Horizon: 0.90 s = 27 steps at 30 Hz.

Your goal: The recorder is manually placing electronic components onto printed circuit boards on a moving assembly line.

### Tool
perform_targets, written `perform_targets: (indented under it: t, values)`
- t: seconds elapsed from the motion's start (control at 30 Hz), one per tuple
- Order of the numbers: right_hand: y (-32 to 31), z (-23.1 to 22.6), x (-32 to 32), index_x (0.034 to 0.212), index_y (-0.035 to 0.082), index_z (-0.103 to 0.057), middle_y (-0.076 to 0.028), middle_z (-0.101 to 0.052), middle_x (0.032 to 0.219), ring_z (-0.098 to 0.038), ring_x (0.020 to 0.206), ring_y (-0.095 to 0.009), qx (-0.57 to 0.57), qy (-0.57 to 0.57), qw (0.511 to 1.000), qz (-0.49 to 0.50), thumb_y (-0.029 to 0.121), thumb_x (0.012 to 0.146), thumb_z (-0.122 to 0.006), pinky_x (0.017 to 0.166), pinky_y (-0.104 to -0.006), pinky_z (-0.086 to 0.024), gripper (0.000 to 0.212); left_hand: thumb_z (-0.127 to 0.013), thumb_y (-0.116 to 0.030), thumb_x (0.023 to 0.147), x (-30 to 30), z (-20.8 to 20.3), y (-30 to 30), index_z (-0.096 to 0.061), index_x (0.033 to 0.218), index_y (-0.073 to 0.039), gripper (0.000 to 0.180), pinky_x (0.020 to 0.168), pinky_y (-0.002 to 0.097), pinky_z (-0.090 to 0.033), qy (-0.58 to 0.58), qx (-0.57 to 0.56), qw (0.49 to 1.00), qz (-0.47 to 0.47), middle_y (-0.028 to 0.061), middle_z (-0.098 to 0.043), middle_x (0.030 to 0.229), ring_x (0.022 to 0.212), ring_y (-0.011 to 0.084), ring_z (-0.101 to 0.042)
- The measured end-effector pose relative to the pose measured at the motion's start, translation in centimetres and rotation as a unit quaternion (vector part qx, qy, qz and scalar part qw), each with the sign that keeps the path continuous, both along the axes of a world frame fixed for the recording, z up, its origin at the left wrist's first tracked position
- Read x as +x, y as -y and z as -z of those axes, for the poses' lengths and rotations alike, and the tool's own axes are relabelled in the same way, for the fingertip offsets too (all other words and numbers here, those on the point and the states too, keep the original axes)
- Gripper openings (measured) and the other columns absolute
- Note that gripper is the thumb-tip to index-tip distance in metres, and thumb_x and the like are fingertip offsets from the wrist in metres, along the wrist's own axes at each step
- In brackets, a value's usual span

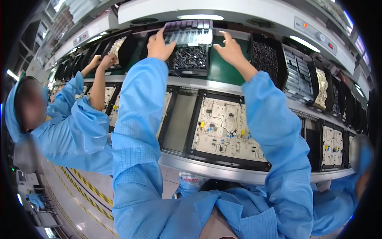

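Note:
My left hand point(160, 46) grips the left end of a clear plastic tray point(191, 34) at the far side of the bench. Dark parts show along the tray's upper side. The tray is over a black bin of small black components point(191, 59), hiding the bin's far part. My right hand point(232, 51) is just right of the tray, apart from it, with thumb and fingers spread and nothing in them. Between my forearms, a pale circuit board point(219, 123) with yellow, blue and black components lies in a black frame on the line.
At the right stand another bin of dark parts point(265, 55), a clear compartment tray point(298, 73) and a bin of cream parts point(321, 87). A lamp housing point(238, 10) overhangs the far side. At the left a co-worker's hands point(102, 61) reach to a bin; another person's sleeve point(334, 211) shows lower right.

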State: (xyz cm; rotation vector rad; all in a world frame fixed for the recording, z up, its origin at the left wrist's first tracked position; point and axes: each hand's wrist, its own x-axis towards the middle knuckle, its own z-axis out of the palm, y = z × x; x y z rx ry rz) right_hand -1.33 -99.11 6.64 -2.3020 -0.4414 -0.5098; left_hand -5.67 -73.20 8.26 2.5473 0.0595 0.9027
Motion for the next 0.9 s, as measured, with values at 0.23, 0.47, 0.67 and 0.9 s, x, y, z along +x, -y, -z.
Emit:
perform_targets:
  t: [0.23, 0.47, 0.67, 0.9]
  values:
    - [-5.7, 3.4, 2.4, 0.148, 0.018, -0.011, -0.030, -0.053, 0.115, -0.053, 0.108, -0.047, 0.021, -0.055, 0.998, -0.022, 0.004, 0.074, -0.061, 0.094, -0.0464, -0.043, 0.090, -0.079, -0.034, 0.068, 2.0, 10.4, -1.9, -0.028, 0.134, 0.007, 0.093, 0.095, 0.0415, -0.044, -0.089, -0.218, 0.972, 0.002, 0.0312, -0.060, 0.109, 0.105, 0.0435, -0.058]
    - [-6.5, 4.1, 1.4, 0.144, 0.008, -0.019, -0.035, -0.044, 0.121, -0.052, 0.106, -0.050, 0.100, -0.026, 0.994, -0.026, -0.008, 0.078, -0.046, 0.093, -0.0487, -0.043, 0.073, -0.051, -0.032, 0.092, 1.5, 10.1, 1.3, -0.053, 0.115, 0.000, 0.039, 0.078, 0.0517, -0.047, -0.055, -0.139, 0.988, -0.035, 0.0283, -0.064, 0.091, 0.088, 0.0450, -0.062]
    - [-3.7, 3.9, 1.4, 0.139, 0.003, -0.022, -0.036, -0.047, 0.109, -0.052, 0.100, -0.050, 0.136, 0.015, 0.991, -0.008, -0.011, 0.074, -0.041, 0.089, -0.0508, -0.043, 0.069, -0.050, -0.033, 0.093, 0.9, 9.5, 4.3, -0.053, 0.116, -0.003, 0.038, 0.076, 0.0521, -0.047, -0.061, -0.123, 0.990, -0.014, 0.0271, -0.065, 0.089, 0.085, 0.0443, -0.062]
    - [1.6, 3.9, -0.2, 0.128, 0.001, -0.043, -0.030, -0.043, 0.129, -0.036, 0.126, -0.044, -0.100, 0.186, 0.963, 0.166, -0.006, 0.071, -0.052, 0.104, -0.0477, -0.033, 0.058, -0.050, -0.033, 0.093, 1.3, 9.2, 10.1, -0.055, 0.113, -0.005, 0.034, 0.072, 0.0521, -0.048, -0.056, -0.136, 0.989, 0.029, 0.0250, -0.065, 0.083, 0.081, 0.0432, -0.063]
